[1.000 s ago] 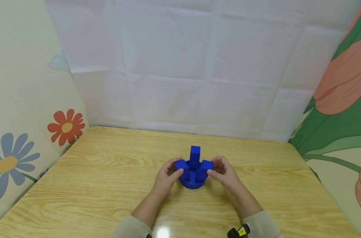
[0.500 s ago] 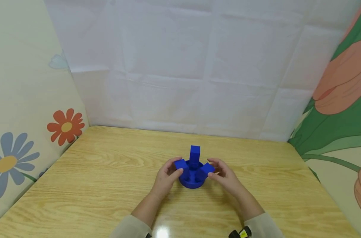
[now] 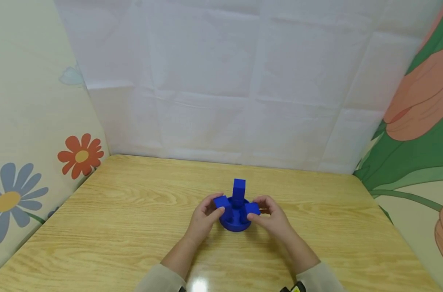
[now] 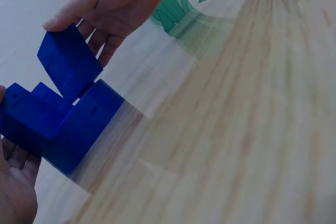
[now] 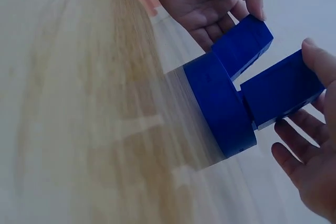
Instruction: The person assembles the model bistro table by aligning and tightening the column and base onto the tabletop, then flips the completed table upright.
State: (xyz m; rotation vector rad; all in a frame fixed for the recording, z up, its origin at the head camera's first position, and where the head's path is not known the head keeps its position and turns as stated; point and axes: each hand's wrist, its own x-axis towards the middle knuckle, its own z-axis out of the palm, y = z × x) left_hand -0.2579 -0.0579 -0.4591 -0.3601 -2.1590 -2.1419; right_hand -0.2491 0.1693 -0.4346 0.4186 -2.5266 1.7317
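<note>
A round blue base [image 3: 235, 228] with a raised rim stands on the table, and three blue blocks rise from it. The rear block [image 3: 239, 189] stands upright, touched by neither hand. My left hand [image 3: 202, 219] holds the left block [image 3: 223, 206] between thumb and fingers; this block leans outward. With thumb and fingers my right hand [image 3: 276, 221] grips the right block [image 3: 251, 209], whose lower end is at the base. In the right wrist view that block [image 5: 283, 88] tilts out over the rim of the base [image 5: 218, 106]. The blocks' lower ends are partly hidden.
The wood-grain table [image 3: 134, 227] stretches to both sides of the hands. Behind it hangs a creased white cloth [image 3: 207, 101]. Flower-printed panels [image 3: 31, 121] flank the table at left and right.
The right block swings outward, then back in and turns, now sitting closer to the middle of the base. My right hand follows it slightly leftward. The left hand and rear block stay put.
</note>
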